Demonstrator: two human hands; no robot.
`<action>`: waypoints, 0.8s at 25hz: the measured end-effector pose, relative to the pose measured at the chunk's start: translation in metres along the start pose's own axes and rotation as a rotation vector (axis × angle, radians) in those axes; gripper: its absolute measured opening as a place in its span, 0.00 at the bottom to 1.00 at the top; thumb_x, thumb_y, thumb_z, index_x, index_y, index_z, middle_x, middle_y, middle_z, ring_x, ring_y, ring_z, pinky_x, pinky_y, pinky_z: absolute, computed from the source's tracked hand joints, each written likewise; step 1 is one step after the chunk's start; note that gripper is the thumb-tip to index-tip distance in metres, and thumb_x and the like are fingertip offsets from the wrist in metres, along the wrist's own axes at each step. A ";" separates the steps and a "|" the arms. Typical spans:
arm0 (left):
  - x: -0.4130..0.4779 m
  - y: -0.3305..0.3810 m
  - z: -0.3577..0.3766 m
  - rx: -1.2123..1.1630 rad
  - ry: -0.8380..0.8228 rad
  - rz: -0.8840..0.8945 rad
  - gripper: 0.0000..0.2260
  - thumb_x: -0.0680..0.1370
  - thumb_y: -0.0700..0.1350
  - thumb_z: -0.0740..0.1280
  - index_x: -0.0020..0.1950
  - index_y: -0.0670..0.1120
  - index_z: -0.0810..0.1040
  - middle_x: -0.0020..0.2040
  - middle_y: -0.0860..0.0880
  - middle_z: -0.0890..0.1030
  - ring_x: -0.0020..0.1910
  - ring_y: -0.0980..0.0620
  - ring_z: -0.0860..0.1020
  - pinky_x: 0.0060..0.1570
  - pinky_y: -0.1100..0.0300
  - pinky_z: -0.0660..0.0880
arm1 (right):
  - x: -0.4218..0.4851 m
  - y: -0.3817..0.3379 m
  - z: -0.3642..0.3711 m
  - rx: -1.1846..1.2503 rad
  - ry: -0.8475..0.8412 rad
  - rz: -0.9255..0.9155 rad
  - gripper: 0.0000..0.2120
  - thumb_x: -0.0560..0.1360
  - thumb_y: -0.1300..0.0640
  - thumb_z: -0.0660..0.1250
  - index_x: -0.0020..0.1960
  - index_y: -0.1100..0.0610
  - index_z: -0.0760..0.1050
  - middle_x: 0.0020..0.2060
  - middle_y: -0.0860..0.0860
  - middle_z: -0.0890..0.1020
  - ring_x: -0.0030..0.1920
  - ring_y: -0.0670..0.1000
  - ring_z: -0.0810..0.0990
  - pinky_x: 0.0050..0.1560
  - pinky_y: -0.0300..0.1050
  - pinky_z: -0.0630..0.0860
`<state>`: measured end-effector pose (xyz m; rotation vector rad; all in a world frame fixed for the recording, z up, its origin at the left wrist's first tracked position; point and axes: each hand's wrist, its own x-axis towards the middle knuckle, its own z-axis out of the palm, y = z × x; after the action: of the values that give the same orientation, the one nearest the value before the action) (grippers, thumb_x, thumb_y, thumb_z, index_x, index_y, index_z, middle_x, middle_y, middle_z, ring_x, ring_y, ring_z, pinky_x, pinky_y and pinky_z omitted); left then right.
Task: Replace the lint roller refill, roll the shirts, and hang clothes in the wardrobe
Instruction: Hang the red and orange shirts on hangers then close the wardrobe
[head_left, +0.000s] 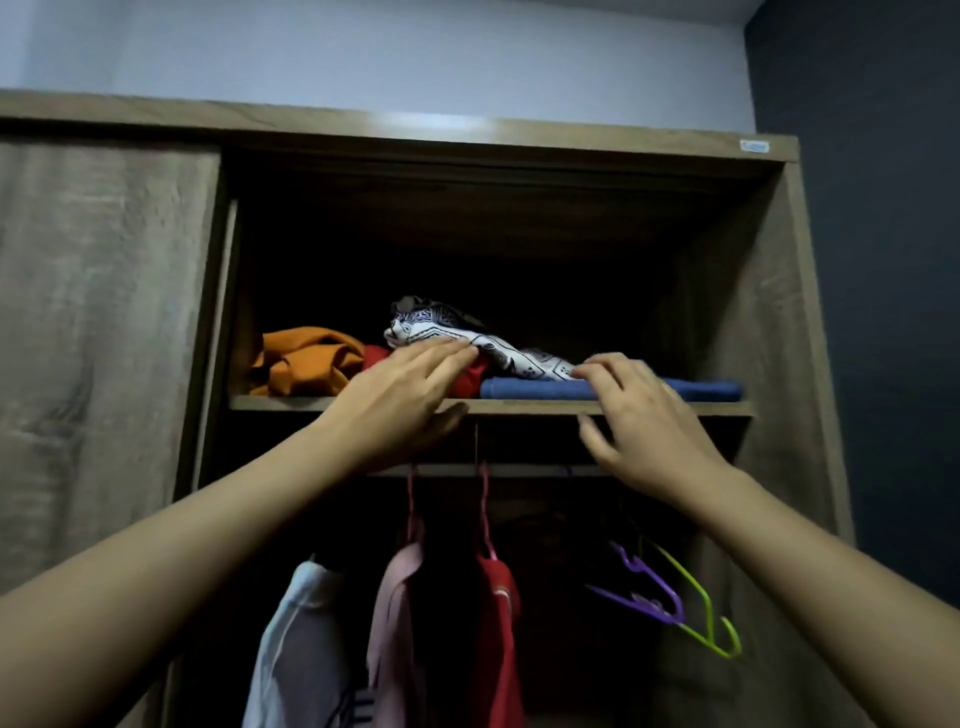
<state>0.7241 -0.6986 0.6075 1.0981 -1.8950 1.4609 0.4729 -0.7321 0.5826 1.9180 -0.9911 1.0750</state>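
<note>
Facing the wardrobe (779, 312), we record its sliding door (104, 312) standing at the left and the right bay open. Below the upper shelf (363, 404), three garments hang side by side: a pale blue one (296, 623), a pink one (395, 597) and a red one (498, 623). On the shelf lie an orange garment (301, 364) at the left, a folded blue garment (524, 388) at the right and a red cloth (470, 376) between them, with a patterned black-and-white shirt (441, 325) lying across the red and blue pieces.

The left hand (410, 395) lies flat on the red cloth, fingers straight and together, their tips touching the patterned shirt's lower edge; its thumb sits below the shelf's front edge. The right hand (639, 415) is blurred, with fingers spread and slightly bent over the blue garment and tips just beside the shirt's right end; we see no grip.

A purple hanger (644, 597) and a green hanger (701, 613) hang bare at the lower right.
</note>
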 end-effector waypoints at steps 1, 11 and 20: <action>0.006 -0.010 0.004 -0.007 0.018 -0.032 0.24 0.75 0.50 0.62 0.66 0.37 0.71 0.64 0.39 0.76 0.63 0.42 0.75 0.64 0.52 0.69 | 0.013 0.000 0.004 -0.015 -0.020 -0.001 0.20 0.72 0.53 0.62 0.63 0.54 0.69 0.61 0.52 0.71 0.60 0.54 0.71 0.57 0.48 0.70; 0.085 -0.051 0.050 -0.015 -0.326 -0.318 0.34 0.73 0.55 0.63 0.76 0.50 0.53 0.75 0.44 0.60 0.71 0.43 0.62 0.69 0.45 0.59 | 0.114 -0.004 0.062 0.147 -0.339 0.021 0.15 0.76 0.52 0.56 0.59 0.42 0.75 0.72 0.56 0.61 0.70 0.60 0.61 0.69 0.55 0.61; 0.126 -0.077 0.058 -0.104 -0.607 -0.361 0.20 0.73 0.55 0.65 0.63 0.50 0.72 0.59 0.42 0.78 0.55 0.42 0.77 0.52 0.54 0.75 | 0.145 0.018 0.081 0.352 -0.422 -0.035 0.14 0.69 0.54 0.61 0.54 0.44 0.69 0.44 0.51 0.74 0.44 0.50 0.76 0.44 0.43 0.73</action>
<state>0.7243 -0.7975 0.7311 1.8675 -1.9702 0.8744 0.5375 -0.8482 0.6839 2.5121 -1.0347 0.8841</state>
